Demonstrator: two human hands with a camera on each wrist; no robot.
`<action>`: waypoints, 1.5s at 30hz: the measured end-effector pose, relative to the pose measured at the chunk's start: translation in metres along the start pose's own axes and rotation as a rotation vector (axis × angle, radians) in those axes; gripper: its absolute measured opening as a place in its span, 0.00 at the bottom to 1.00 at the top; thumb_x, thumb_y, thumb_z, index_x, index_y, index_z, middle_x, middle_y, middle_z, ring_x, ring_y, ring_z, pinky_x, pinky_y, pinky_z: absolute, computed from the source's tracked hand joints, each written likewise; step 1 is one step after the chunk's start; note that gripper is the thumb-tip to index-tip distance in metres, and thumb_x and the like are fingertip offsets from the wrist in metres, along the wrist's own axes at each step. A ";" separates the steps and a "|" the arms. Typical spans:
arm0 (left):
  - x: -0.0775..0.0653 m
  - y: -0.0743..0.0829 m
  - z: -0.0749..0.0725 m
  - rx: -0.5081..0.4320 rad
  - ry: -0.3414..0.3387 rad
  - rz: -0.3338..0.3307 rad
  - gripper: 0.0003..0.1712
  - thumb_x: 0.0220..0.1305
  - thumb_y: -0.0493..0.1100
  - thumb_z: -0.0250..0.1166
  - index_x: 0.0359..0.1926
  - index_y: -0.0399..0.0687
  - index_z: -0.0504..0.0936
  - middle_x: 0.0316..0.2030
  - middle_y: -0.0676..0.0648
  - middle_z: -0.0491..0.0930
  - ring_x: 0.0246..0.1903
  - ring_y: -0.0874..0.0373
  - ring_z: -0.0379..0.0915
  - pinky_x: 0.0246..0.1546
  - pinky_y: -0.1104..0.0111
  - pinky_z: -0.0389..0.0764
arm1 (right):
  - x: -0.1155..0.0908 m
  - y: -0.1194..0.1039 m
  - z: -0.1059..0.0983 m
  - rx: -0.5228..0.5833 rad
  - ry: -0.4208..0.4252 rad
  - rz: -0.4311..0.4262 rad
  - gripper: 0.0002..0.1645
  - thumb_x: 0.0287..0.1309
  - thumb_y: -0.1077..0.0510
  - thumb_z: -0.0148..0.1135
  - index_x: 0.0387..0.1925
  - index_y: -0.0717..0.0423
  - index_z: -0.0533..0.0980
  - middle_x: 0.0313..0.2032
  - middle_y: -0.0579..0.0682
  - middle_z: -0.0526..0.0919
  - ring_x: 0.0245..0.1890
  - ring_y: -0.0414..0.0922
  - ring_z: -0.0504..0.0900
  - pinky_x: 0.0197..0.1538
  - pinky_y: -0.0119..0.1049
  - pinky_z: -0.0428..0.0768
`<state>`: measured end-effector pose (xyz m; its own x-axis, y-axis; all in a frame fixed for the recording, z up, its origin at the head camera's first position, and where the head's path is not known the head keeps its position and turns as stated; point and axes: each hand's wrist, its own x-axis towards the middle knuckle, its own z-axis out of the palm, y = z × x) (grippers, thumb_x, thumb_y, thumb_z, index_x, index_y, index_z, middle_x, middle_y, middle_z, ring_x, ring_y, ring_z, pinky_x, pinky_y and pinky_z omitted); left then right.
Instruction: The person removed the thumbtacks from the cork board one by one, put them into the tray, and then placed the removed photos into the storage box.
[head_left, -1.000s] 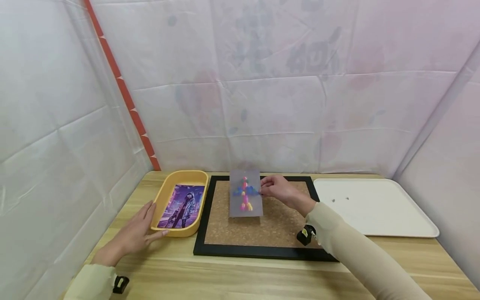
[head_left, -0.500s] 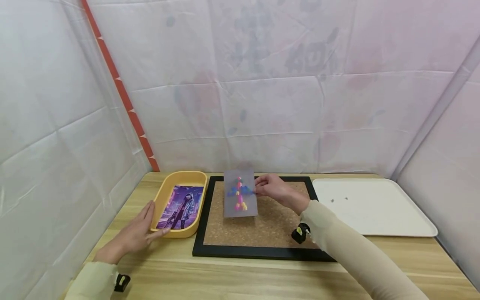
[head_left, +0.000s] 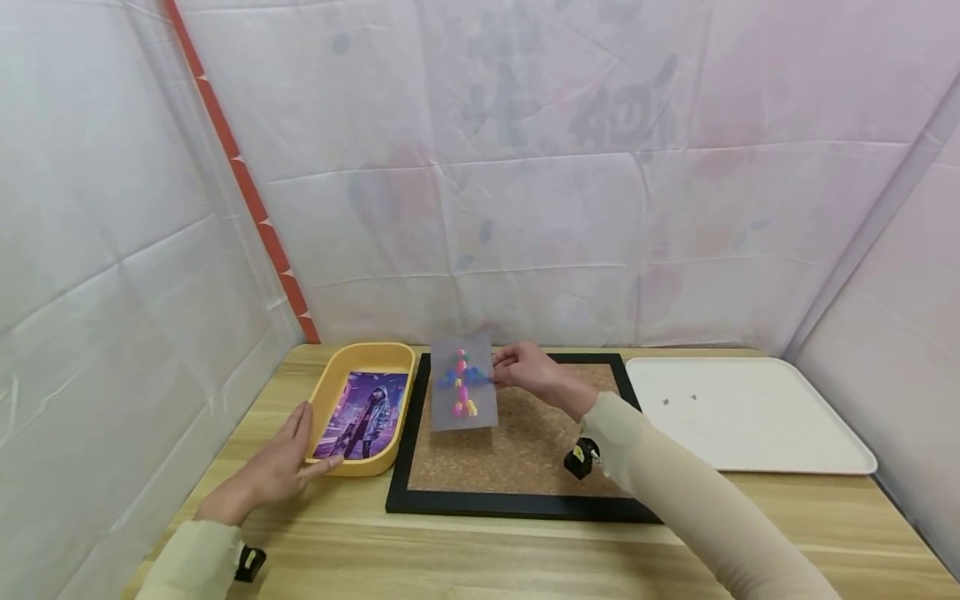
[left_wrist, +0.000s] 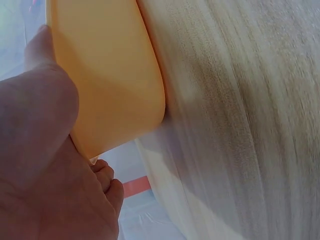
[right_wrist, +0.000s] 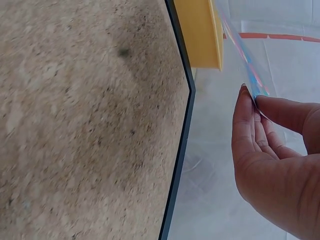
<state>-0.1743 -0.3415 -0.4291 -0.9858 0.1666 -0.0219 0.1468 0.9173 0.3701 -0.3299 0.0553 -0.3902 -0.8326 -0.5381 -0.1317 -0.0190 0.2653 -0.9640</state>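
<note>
My right hand [head_left: 531, 368] pinches the right edge of a picture card [head_left: 442, 407] with a bright, colourful figure on a grey ground. Tilted up, the card hangs over the left part of a black-framed corkboard [head_left: 525, 471]. Seen edge-on in the right wrist view, the card [right_wrist: 246, 56] sits between thumb and fingers. My left hand [head_left: 266, 468] rests at the near left corner of a yellow tray [head_left: 363, 469], fingers along its left side and thumb stretched along the front rim. Inside lies a purple picture [head_left: 369, 421] of a hooded figure.
A white tray [head_left: 757, 433] stands right of the corkboard, with two small dark grey objects [head_left: 679, 399] on it. Pale fabric walls [head_left: 540, 250] enclose the wooden table [head_left: 450, 558] at the back and both sides.
My right hand has moved left, carrying the picture card from the corkboard's middle toward the yellow tray. The left hand has stayed at the tray's corner.
</note>
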 end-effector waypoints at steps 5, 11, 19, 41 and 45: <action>0.000 0.001 0.000 0.004 -0.005 0.009 0.65 0.69 0.65 0.63 0.74 0.16 0.39 0.74 0.17 0.37 0.72 0.20 0.42 0.70 0.36 0.55 | 0.009 -0.003 0.008 0.019 -0.020 -0.014 0.14 0.69 0.69 0.58 0.52 0.74 0.78 0.44 0.63 0.86 0.42 0.47 0.87 0.64 0.59 0.76; 0.001 0.002 -0.001 0.009 -0.001 0.018 0.65 0.69 0.64 0.63 0.74 0.15 0.39 0.74 0.16 0.37 0.72 0.20 0.41 0.70 0.36 0.54 | 0.017 -0.007 0.015 0.002 -0.016 -0.012 0.13 0.69 0.69 0.57 0.51 0.73 0.78 0.42 0.62 0.86 0.41 0.47 0.86 0.62 0.57 0.77; 0.002 0.002 -0.002 0.030 -0.009 0.001 0.65 0.69 0.66 0.62 0.74 0.16 0.39 0.74 0.17 0.39 0.72 0.20 0.43 0.70 0.35 0.55 | 0.024 -0.013 0.025 0.015 -0.018 -0.036 0.14 0.68 0.70 0.57 0.51 0.76 0.78 0.41 0.63 0.85 0.40 0.46 0.86 0.60 0.54 0.80; 0.002 -0.007 0.008 0.052 0.055 0.073 0.64 0.69 0.66 0.61 0.73 0.14 0.42 0.73 0.16 0.41 0.71 0.19 0.44 0.68 0.34 0.55 | 0.049 -0.017 0.072 0.072 -0.023 -0.033 0.10 0.66 0.72 0.59 0.47 0.74 0.78 0.40 0.61 0.84 0.39 0.47 0.87 0.60 0.55 0.80; 0.001 -0.006 0.008 0.059 0.055 0.075 0.64 0.69 0.65 0.62 0.73 0.14 0.42 0.73 0.16 0.41 0.71 0.19 0.44 0.68 0.34 0.55 | 0.057 -0.023 0.085 0.061 0.001 -0.048 0.09 0.65 0.71 0.61 0.46 0.73 0.79 0.39 0.61 0.85 0.39 0.49 0.87 0.54 0.47 0.85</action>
<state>-0.1760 -0.3436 -0.4384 -0.9746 0.2167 0.0556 0.2231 0.9230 0.3134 -0.3296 -0.0491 -0.3948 -0.8318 -0.5485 -0.0851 -0.0247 0.1897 -0.9815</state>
